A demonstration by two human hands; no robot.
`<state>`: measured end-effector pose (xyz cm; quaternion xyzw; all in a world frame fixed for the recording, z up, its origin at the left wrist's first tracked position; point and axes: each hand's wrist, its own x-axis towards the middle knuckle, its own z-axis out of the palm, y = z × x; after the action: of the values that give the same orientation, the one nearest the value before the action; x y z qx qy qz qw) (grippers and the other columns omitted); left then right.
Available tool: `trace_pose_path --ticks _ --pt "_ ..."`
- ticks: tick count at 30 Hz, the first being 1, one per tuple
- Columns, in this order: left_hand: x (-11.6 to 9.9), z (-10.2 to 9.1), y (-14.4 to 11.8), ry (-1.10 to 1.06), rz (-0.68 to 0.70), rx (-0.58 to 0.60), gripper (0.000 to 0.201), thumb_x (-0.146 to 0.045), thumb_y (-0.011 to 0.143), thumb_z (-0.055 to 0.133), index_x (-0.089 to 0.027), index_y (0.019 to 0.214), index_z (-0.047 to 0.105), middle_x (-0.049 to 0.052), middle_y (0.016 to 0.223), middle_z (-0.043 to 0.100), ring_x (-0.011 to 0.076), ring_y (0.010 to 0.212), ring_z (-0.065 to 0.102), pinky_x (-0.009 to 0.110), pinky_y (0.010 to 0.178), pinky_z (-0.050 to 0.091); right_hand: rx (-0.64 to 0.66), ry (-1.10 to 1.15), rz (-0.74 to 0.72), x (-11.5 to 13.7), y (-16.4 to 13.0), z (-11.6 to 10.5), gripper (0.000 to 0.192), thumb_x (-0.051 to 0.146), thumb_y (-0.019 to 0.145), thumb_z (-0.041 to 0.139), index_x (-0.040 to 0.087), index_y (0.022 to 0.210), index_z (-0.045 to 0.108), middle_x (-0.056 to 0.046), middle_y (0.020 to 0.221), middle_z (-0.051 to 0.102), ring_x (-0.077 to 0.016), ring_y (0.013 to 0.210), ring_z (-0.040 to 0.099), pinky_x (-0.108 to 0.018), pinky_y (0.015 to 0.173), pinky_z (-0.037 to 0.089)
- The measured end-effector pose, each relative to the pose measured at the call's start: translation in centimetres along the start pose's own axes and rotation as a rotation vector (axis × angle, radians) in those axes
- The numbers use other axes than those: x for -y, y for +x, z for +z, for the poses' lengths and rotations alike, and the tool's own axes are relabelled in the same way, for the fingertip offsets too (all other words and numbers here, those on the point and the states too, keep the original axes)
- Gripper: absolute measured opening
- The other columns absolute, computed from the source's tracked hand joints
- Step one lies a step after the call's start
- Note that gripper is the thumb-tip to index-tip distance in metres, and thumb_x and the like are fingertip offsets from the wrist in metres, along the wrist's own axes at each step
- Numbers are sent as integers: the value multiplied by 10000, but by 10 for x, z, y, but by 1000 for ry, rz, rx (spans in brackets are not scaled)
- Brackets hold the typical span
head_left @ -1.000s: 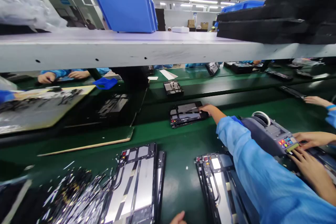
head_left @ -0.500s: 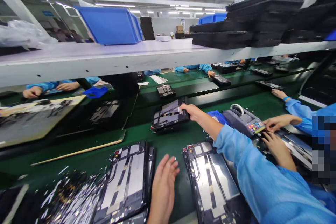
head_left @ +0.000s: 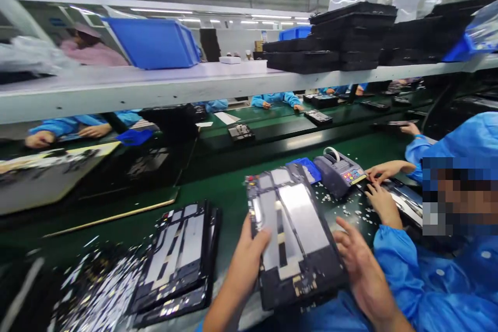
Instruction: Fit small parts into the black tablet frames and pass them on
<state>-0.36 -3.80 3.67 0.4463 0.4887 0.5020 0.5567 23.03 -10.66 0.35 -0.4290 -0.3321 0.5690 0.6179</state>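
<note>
My left hand [head_left: 249, 259] grips the left edge of an opened tablet [head_left: 290, 233], thumb over its face. The tablet is tilted up toward me, its silver battery packs, dark strips and black lower section exposed. My right hand [head_left: 360, 264] is open at the tablet's right edge, fingers apart; whether the fingertips touch it I cannot tell. To the left lies a stack of similar opened tablets [head_left: 177, 254]. Beside that stack sits a heap of thin, shiny strips and small parts [head_left: 103, 285].
A co-worker's hands [head_left: 383, 192] work at right by a grey tape dispenser [head_left: 338, 174] and a blue tray [head_left: 305, 170]. White scraps lie near it. Overhead runs a shelf [head_left: 218, 80] with a blue bin [head_left: 151, 44] and black trays [head_left: 350, 36]. Another tablet [head_left: 241, 133] lies farther back.
My right hand has come back from over the green surface, where it gripped a tablet; that tablet no longer shows there. My left hand, earlier empty, now holds a tablet. The view has shifted slightly.
</note>
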Motion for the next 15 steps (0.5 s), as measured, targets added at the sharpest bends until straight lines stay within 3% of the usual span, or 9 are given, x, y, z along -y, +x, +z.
trace_pose_path --ticks 3,5,7,10,12,14,15 --pt "15 0 -14 254 1 10 738 -447 829 672 -152 1489 522 168 1414 635 355 1352 550 480 1182 380 24 -427 94 -17 5 -49 752 767 774 700 229 1299 714 -157 1292 716 -355 1217 665 -455 1034 554" --pt "27 -3 -18 404 3 -17 730 -443 831 656 -160 1493 538 172 1366 648 353 1339 549 490 1197 352 61 -667 39 -33 17 -69 679 759 732 724 223 1142 799 -153 1279 728 -382 1282 622 -474 1132 483" --pt "40 -8 -20 425 15 -31 695 -495 854 638 -174 1468 580 175 1389 628 345 1360 531 480 1213 335 64 -776 -35 -50 32 -80 612 736 759 705 249 1112 817 -130 1286 731 -384 1301 608 -485 1169 446" --pt "59 -11 -22 160 -5 -102 819 -683 862 602 -175 1503 549 170 1603 463 341 1495 404 455 1263 272 50 -699 -63 -63 67 -94 676 734 876 558 277 1350 708 -112 1447 640 -365 1345 588 -503 1156 462" --pt "70 -6 -22 -96 -63 -122 959 -807 836 551 -191 1566 465 136 1680 364 333 1553 321 457 1279 252 47 -651 -128 -55 103 -111 751 774 877 483 301 1441 631 -90 1552 544 -362 1430 506 -516 1127 495" --pt "78 1 -23 -244 -115 -124 1037 -880 778 552 -223 1574 455 102 1686 357 332 1573 280 462 1286 246 30 -729 -195 -33 144 -141 704 813 730 631 376 1271 741 -28 1558 537 -354 1548 311 -513 1159 469" --pt "81 4 -24 -271 -130 -130 1047 -893 757 565 -242 1569 465 86 1680 368 334 1576 271 466 1289 241 -15 -744 -210 -18 163 -160 657 833 716 624 400 1189 769 14 1574 513 -335 1594 173 -537 1224 384"
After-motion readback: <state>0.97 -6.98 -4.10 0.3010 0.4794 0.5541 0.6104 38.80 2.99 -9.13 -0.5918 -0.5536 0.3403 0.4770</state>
